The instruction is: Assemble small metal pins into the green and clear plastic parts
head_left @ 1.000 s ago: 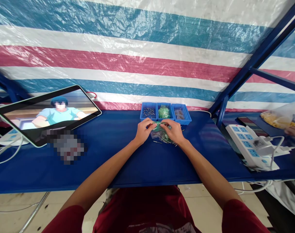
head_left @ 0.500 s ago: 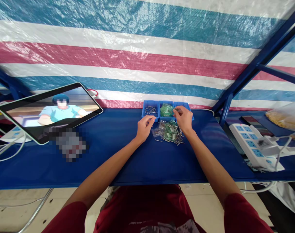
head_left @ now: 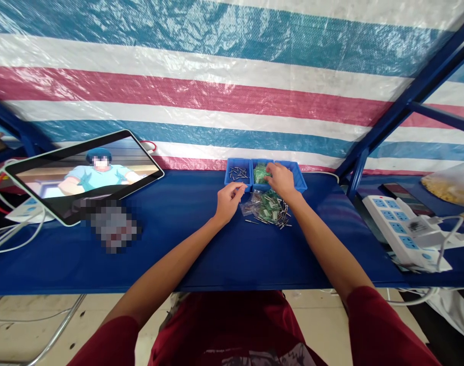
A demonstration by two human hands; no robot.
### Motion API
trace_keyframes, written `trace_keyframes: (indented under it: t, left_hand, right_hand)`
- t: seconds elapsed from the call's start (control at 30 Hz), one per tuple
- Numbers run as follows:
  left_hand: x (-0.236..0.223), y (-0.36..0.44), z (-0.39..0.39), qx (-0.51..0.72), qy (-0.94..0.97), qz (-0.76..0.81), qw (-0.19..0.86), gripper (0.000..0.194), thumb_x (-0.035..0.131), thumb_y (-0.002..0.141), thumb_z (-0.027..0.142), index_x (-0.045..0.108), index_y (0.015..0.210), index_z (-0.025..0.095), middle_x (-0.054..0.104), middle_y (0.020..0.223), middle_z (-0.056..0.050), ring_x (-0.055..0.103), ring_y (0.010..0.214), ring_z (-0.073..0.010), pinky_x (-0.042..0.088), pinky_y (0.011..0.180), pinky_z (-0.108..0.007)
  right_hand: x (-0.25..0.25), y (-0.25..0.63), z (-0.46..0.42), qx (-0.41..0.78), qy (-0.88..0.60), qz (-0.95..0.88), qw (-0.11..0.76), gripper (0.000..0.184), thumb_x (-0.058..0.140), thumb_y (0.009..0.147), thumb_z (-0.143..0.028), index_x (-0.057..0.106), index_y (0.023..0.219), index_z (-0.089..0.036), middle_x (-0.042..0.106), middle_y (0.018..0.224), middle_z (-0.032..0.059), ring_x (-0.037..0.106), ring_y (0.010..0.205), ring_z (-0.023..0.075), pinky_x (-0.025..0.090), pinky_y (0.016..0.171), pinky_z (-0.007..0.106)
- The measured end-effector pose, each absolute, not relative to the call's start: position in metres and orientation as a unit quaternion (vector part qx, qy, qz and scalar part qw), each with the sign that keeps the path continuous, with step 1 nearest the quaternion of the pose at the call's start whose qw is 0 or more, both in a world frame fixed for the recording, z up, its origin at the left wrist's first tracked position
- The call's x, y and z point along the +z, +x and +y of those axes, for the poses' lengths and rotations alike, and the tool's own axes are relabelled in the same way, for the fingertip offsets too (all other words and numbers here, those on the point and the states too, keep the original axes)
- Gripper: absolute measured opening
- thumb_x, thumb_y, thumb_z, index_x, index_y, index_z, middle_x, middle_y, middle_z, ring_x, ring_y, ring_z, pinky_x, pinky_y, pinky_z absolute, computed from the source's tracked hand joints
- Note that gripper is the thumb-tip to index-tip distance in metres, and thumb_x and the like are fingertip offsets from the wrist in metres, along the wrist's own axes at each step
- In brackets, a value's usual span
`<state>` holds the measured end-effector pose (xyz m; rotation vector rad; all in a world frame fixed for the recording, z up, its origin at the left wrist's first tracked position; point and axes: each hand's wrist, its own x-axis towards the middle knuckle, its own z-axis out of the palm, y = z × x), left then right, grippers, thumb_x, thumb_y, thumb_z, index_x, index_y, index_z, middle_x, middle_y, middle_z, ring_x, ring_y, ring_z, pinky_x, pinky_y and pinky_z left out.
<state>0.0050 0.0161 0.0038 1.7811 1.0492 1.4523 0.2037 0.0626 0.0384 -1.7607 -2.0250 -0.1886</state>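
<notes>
My left hand (head_left: 229, 201) hovers at the front edge of the left blue bin, thumb and fingertips pinched together; whatever they hold is too small to make out. Thin metal pieces, like rivets (head_left: 237, 173), lie loose in that bin. Over the middle bin my right hand (head_left: 281, 180) reaches down, thumb and forefinger apart at the small green-and-clear plastic packets (head_left: 260, 173). It partly covers the right bin (head_left: 298, 179). In front of the bins, a pile of similar green packets (head_left: 269, 204) and loose metal pieces (head_left: 283, 219) lies on the blue table.
A tablet (head_left: 90, 175) playing a cartoon leans at the left, with a blurred-out object (head_left: 115, 229) before it. To the right are a white power strip (head_left: 402, 231) with plugged-in chargers, a phone-like slab (head_left: 407, 198) and a blue metal frame (head_left: 392, 112). Striped sheeting (head_left: 216, 96) hangs behind.
My right hand has moved left from the right bin to the middle bin's packets, its fingers parting. My left hand has stayed nearly still, pinched.
</notes>
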Motion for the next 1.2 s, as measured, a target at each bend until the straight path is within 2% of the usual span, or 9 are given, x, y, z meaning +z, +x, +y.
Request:
trace_keyframes:
  t: [0.13, 0.27, 0.37, 0.5, 0.67, 0.77, 0.9, 1.07, 1.2]
  left_hand:
    - [0.002, 0.006, 0.015, 0.544, 0.672, 0.403, 0.301, 0.030, 0.052, 0.088, 0.042, 0.067, 0.088, 0.016, 0.062, 0.071, -0.002, 0.052, 0.051, -0.0086, 0.043, 0.053, -0.021]
    - [0.010, 0.004, 0.014, 0.525, 0.711, 0.395, 0.250, 0.031, 0.049, 0.090, 0.040, 0.067, 0.086, 0.016, 0.063, 0.073, -0.003, 0.051, 0.052, -0.0094, 0.042, 0.056, -0.022]
    - [0.027, -0.001, 0.013, 0.394, 0.835, 0.321, 0.211, 0.026, 0.052, 0.088, 0.037, 0.067, 0.080, 0.018, 0.064, 0.072, -0.003, 0.053, 0.057, -0.0111, 0.041, 0.060, -0.023]
    - [0.043, -0.009, 0.014, 0.156, 0.928, 0.262, 0.215, 0.015, 0.069, 0.075, 0.035, 0.066, 0.072, 0.020, 0.065, 0.072, 0.000, 0.057, 0.061, -0.0133, 0.035, 0.055, -0.022]
    - [0.037, -0.010, 0.015, 0.052, 0.942, 0.266, 0.198, 0.009, 0.074, 0.067, 0.024, 0.065, 0.064, 0.022, 0.066, 0.071, 0.000, 0.058, 0.063, -0.0151, 0.030, 0.053, -0.023]
    - [0.038, -0.006, 0.012, 0.046, 0.946, 0.267, 0.180, 0.011, 0.070, 0.067, 0.017, 0.063, 0.059, 0.021, 0.065, 0.068, 0.000, 0.057, 0.061, -0.0152, 0.028, 0.051, -0.025]
    - [0.048, -0.001, 0.010, 0.078, 0.944, 0.284, 0.151, 0.010, 0.062, 0.070, 0.013, 0.063, 0.063, 0.020, 0.065, 0.071, 0.000, 0.056, 0.060, -0.0139, 0.029, 0.051, -0.024]
    - [0.045, 0.006, 0.018, 0.246, 0.910, 0.324, 0.078, 0.015, 0.052, 0.086, 0.023, 0.066, 0.081, 0.018, 0.064, 0.082, -0.002, 0.057, 0.066, -0.0129, 0.036, 0.058, -0.023]
    - [0.028, 0.011, 0.022, 0.397, 0.843, 0.341, 0.124, 0.022, 0.050, 0.092, 0.030, 0.066, 0.085, 0.016, 0.064, 0.082, -0.003, 0.058, 0.070, -0.0126, 0.042, 0.066, -0.023]
  right_hand:
    - [0.035, 0.204, 0.064, -0.057, -0.603, -0.766, 0.214, 0.022, 0.051, 0.079, -0.008, 0.071, 0.077, -0.016, 0.067, 0.092, 0.0098, 0.062, 0.078, 0.0203, 0.044, 0.063, 0.028]
    - [0.037, 0.205, 0.064, -0.059, -0.609, -0.766, 0.195, 0.018, 0.056, 0.078, -0.011, 0.073, 0.074, -0.016, 0.067, 0.090, 0.0097, 0.062, 0.078, 0.0209, 0.046, 0.064, 0.029]
    - [0.042, 0.207, 0.056, -0.069, -0.612, -0.754, 0.228, 0.015, 0.060, 0.078, -0.017, 0.074, 0.085, -0.017, 0.068, 0.093, 0.0105, 0.062, 0.079, 0.0222, 0.048, 0.066, 0.030]
    - [0.050, 0.207, 0.037, -0.059, -0.614, -0.721, 0.316, 0.022, 0.056, 0.083, -0.021, 0.071, 0.099, -0.017, 0.067, 0.096, 0.0104, 0.061, 0.081, 0.0230, 0.047, 0.071, 0.033]
    - [0.053, 0.206, 0.019, -0.036, -0.585, -0.710, 0.392, 0.023, 0.049, 0.088, -0.025, 0.070, 0.093, -0.016, 0.068, 0.086, 0.0080, 0.059, 0.070, 0.0188, 0.045, 0.069, 0.031]
    - [0.052, 0.206, 0.013, -0.025, -0.571, -0.713, 0.405, 0.023, 0.049, 0.087, -0.026, 0.070, 0.088, -0.017, 0.067, 0.079, 0.0064, 0.058, 0.066, 0.0183, 0.045, 0.068, 0.031]
    - [0.053, 0.206, 0.010, 0.006, -0.557, -0.719, 0.415, 0.022, 0.050, 0.086, -0.024, 0.070, 0.084, -0.015, 0.069, 0.078, 0.0063, 0.058, 0.062, 0.0173, 0.045, 0.067, 0.031]
    - [0.049, 0.206, 0.008, 0.082, -0.513, -0.752, 0.406, 0.023, 0.052, 0.088, -0.032, 0.070, 0.087, -0.018, 0.071, 0.085, 0.0055, 0.060, 0.065, 0.0163, 0.047, 0.064, 0.028]
    - [0.035, 0.205, 0.007, 0.099, -0.475, -0.773, 0.409, 0.025, 0.052, 0.090, -0.035, 0.070, 0.085, -0.019, 0.068, 0.081, 0.0059, 0.061, 0.070, 0.0171, 0.046, 0.060, 0.027]
